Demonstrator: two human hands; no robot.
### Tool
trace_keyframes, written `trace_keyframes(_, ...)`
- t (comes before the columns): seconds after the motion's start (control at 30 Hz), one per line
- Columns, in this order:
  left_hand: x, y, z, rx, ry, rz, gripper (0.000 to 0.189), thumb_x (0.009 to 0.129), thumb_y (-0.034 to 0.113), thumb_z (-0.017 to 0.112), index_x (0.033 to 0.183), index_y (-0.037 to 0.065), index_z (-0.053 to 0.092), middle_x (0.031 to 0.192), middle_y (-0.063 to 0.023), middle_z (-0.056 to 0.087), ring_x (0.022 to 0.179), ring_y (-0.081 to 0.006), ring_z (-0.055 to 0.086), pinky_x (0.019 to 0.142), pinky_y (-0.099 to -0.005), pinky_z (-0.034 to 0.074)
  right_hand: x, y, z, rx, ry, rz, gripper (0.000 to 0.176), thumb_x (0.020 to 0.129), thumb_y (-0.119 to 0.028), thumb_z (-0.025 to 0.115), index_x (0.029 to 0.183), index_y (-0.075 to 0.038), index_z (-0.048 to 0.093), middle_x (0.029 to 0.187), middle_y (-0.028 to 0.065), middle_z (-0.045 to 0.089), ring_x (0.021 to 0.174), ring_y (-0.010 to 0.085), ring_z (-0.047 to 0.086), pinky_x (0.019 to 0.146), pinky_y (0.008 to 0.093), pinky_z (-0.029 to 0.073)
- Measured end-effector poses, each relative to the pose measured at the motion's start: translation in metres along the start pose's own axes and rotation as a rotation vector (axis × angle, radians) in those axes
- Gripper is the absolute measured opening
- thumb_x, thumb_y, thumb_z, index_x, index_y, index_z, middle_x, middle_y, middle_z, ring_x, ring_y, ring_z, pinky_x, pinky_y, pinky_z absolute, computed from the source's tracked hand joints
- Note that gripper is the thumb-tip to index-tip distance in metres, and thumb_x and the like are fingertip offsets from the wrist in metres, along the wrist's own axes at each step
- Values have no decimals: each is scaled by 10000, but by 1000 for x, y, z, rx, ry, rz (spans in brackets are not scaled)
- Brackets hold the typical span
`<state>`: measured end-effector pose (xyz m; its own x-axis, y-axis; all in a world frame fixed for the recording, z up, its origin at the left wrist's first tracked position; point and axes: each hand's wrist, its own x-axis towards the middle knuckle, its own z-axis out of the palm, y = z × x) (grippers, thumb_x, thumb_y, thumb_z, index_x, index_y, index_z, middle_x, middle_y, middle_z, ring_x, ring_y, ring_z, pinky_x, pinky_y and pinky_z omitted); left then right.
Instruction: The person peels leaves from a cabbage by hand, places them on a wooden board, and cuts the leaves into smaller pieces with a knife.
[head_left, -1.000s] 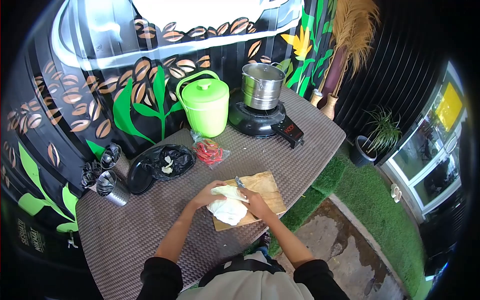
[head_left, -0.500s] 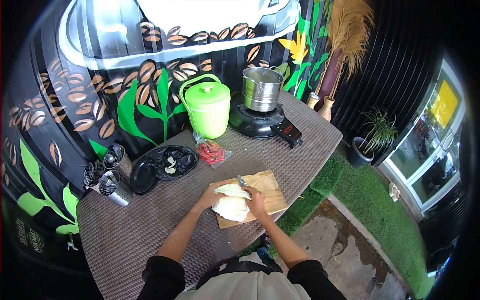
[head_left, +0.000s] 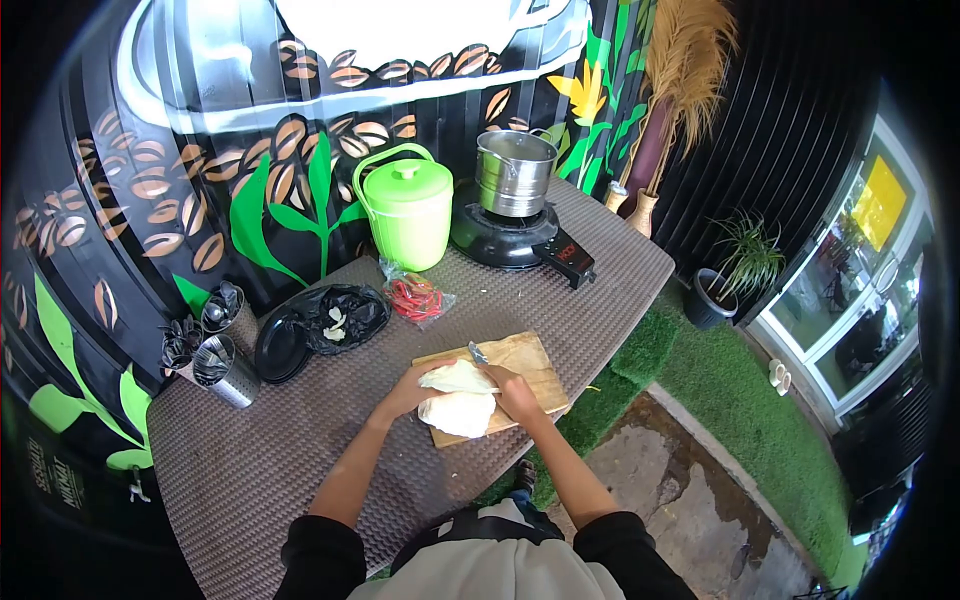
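A pale cabbage [head_left: 456, 414] rests on the wooden cutting board [head_left: 535, 365], with a loose-looking leaf [head_left: 457, 377] lifted along its far side. My left hand [head_left: 404, 392] is closed round the left end of the leaf, against the cabbage. In my right hand [head_left: 516, 398] is a knife [head_left: 477, 352], its blade pointing away from me past the leaf. The fingers of that hand also meet the leaf's right end. Beyond the board lies a black plastic bag [head_left: 358, 312] with pale leaf scraps [head_left: 335, 324] in it.
A bag of red chilies [head_left: 415, 298] lies near the green lidded bucket [head_left: 408, 215]. At the back right a steel pot [head_left: 515, 175] stands on a black portable stove [head_left: 500, 240]. Metal cutlery holders [head_left: 228, 375] and a black plate [head_left: 283, 348] are on the left.
The leaf has come further away from the cabbage, and a gap shows between them. Both hands stay at the cabbage; the view has shifted slightly.
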<state>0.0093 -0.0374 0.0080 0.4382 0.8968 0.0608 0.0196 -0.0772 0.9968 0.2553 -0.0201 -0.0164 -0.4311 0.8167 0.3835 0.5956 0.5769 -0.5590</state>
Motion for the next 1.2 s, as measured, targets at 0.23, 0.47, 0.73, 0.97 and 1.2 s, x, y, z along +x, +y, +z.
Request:
trace_keyframes(0.23, -12, 1, -9, 43, 13, 17, 610, 758, -14, 705, 1328, 56, 501, 1303, -67, 533, 1156, -138, 510, 993, -277, 409, 11, -6, -11, 137, -54, 58, 440, 718, 45, 660, 1147, -15, 583, 1088, 155, 648, 973, 281, 643, 787, 352, 522)
trace_keyframes(0.47, -11, 11, -9, 49, -13, -55, 630, 771, 4, 702, 1354, 66, 470, 1344, -65, 501, 1212, -151, 474, 1036, -285, 372, 20, 7, 5, 299, -51, 104, 428, 726, 30, 680, 1144, -13, 598, 1096, 123, 658, 992, 214, 644, 819, 313, 509)
trace_keyframes(0.73, -12, 4, -12, -34, -13, -70, 661, 784, 12, 689, 1389, 81, 431, 1377, -75, 468, 1235, -161, 454, 1045, -287, 357, 27, 5, 4, 472, 1, 66, 368, 746, 34, 663, 1110, -5, 622, 1021, 122, 686, 935, 188, 651, 850, 298, 495)
trace_keyframes(0.97, -11, -7, -9, -71, 104, -123, 486, 882, 59, 600, 1352, 87, 483, 1359, -77, 488, 1222, -155, 453, 1027, -283, 368, 30, 17, 8, 499, -78, 196, 351, 743, 37, 683, 1088, -7, 643, 999, 89, 694, 907, 174, 650, 818, 293, 503)
trace_keyframes(1.2, 1, -24, -10, -86, 195, -90, 368, 928, 83, 545, 1296, 71, 542, 1312, -71, 535, 1180, -147, 487, 992, -275, 394, 37, 25, 11, 407, -135, 288, 350, 740, 48, 673, 1085, -6, 643, 1056, 106, 674, 930, 175, 642, 809, 300, 512)
